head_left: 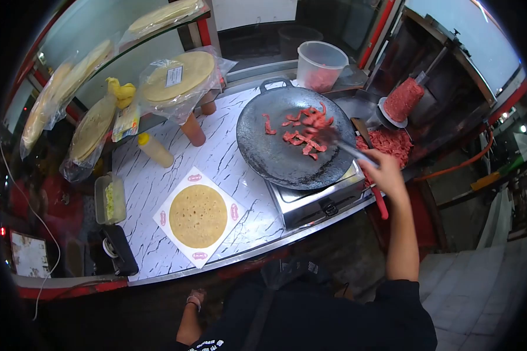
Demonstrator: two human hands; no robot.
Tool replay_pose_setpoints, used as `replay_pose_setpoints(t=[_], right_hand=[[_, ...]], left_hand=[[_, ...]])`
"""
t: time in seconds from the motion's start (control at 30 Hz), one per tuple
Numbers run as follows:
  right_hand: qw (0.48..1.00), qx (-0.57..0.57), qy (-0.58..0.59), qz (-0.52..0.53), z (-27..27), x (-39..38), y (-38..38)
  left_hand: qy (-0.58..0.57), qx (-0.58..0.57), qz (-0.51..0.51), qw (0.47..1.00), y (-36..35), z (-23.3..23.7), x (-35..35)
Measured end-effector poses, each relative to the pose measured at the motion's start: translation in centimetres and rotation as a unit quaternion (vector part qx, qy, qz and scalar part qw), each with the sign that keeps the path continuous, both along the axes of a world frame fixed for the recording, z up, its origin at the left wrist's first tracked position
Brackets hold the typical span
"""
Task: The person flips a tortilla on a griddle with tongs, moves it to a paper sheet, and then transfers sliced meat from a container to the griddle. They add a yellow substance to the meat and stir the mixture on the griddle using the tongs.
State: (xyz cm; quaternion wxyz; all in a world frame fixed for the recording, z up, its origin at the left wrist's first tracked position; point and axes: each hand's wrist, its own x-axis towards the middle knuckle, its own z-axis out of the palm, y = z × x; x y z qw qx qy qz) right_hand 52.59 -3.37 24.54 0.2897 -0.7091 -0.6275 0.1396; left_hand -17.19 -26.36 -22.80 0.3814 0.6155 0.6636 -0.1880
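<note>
My right hand (380,169) is closed around a long metal cooking utensil (355,151). Its far end is blurred among the strips of red meat (300,138) on a round black griddle pan (263,152), so its exact kind does not show. The pan rests on a silver gas stove (319,202). Low beside my body hangs my left hand (197,297), off the counter, with a band at the wrist; its fingers are too dark to make out. A round flatbread (198,216) lies flat on a square of white printed paper (200,257), left of the stove.
Sliced raw meat (392,145) and a vertical meat spit (405,98) are at the right. Behind the pan stands a clear bucket (310,61). Sauce bottles (156,151), bagged flatbreads (178,76) and a tub of chopped greens (110,199) line the left. A red-handled tool (380,205) overhangs the edge.
</note>
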Motion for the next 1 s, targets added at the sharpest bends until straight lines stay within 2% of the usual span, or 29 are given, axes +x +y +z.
replay_pose_setpoints(t=[0.03, 0.1, 0.17, 0.2, 0.27, 0.33, 0.37, 0.43, 0.47, 0.5, 0.53, 0.6, 0.67, 0.77, 0.8, 0.83, 0.9, 1.0], right_hand=[[0.999, 0.005, 0.032, 0.002, -1.3, -1.6, -0.1], [0.988, 0.121, -0.053, 0.083, -2.5, -2.8, 1.0], [0.992, 0.090, -0.073, 0.056, -1.0, -3.4, 2.7], [0.990, 0.115, -0.071, 0.036, -0.3, -3.5, 3.7], [0.987, 0.141, -0.069, 0.016, 0.6, -4.0, 3.9], [0.978, 0.086, -0.185, 0.039, 1.4, -4.7, 4.0], [0.978, 0.089, -0.186, 0.042, 1.9, -5.1, 3.6], [0.986, 0.103, -0.101, 0.078, 2.3, -5.6, 1.6], [0.990, 0.069, -0.084, 0.091, 2.0, -5.7, 0.9], [0.992, 0.029, -0.084, 0.094, 1.6, -6.2, 0.6], [0.989, 0.059, -0.093, 0.097, 0.3, -6.2, 1.4], [0.986, 0.088, -0.103, 0.094, -1.4, -5.7, 3.1], [0.989, 0.111, -0.091, 0.023, -1.0, -4.7, 5.4], [0.982, 0.155, -0.110, 0.020, 0.0, -3.6, 7.4], [0.988, 0.094, -0.125, 0.005, -0.6, -3.3, 7.7], [0.988, 0.096, -0.122, 0.003, -0.7, -3.1, 7.2], [0.981, 0.083, -0.147, 0.092, -0.3, -2.5, 6.4], [0.986, 0.086, -0.121, 0.082, 2.2, -0.8, 6.6]], left_hand=[[0.032, -0.015, -0.137, 0.990, -0.1, 0.4, -1.0], [0.060, -0.040, -0.316, 0.946, -0.9, -1.2, -4.0], [0.075, -0.064, -0.415, 0.904, 0.0, 1.6, -4.6], [0.079, -0.072, -0.445, 0.889, 0.9, 3.8, -4.2], [0.081, -0.050, -0.425, 0.900, 1.9, 2.5, -5.8], [0.084, -0.005, -0.373, 0.924, 3.6, 0.1, -7.9], [0.085, 0.018, -0.342, 0.936, 4.3, -0.9, -8.3], [0.082, 0.041, -0.301, 0.949, 4.0, -2.4, -8.0], [-0.004, -0.009, -0.068, 0.998, 3.6, -3.0, -7.6], [-0.095, -0.013, 0.177, 0.980, 3.4, -3.3, -7.0], [-0.080, -0.005, 0.160, 0.984, 3.2, -3.4, -7.3], [0.017, -0.017, -0.094, 0.995, 2.6, -3.2, -7.6], [0.044, -0.031, -0.224, 0.973, 2.2, -2.7, -8.1], [0.060, -0.044, -0.285, 0.955, 1.3, -1.8, -8.6], [0.065, -0.044, -0.295, 0.952, 1.2, -1.5, -8.5], [0.070, -0.043, -0.305, 0.949, 1.3, -1.2, -8.6], [0.078, -0.035, -0.313, 0.946, 1.2, -0.3, -8.3], [0.090, 0.004, -0.336, 0.938, 1.2, 2.3, -6.9]])
